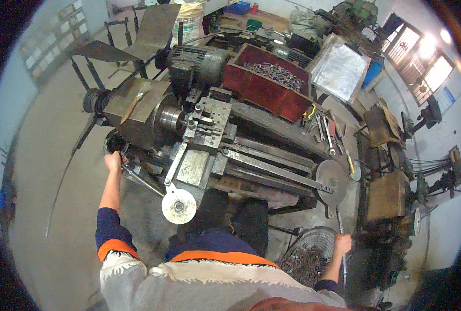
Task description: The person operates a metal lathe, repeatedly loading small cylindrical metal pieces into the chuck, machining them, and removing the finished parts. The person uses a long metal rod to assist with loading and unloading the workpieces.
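A small lathe-like machine (210,122) stands before me, with a round chuck (169,118) at its left and a tool slide on top. My left hand (114,161) is closed at the upper end of a metal lever (143,180), beside a dark round cup-shaped part (115,142). The lever slants down toward a pale disc (179,206) on the machine's front. At the right, my right hand (343,242) wraps round a long steel lever (341,220), which reaches up to a grey round plate (331,181) at the bed's end.
A red box (269,90) full of small metal pieces sits behind the bed. Beside it lie wrenches (328,132) and other tools. A basket of metal pieces (308,259) stands near my right forearm. A brush (133,106) rests on the headstock; more machines line the right.
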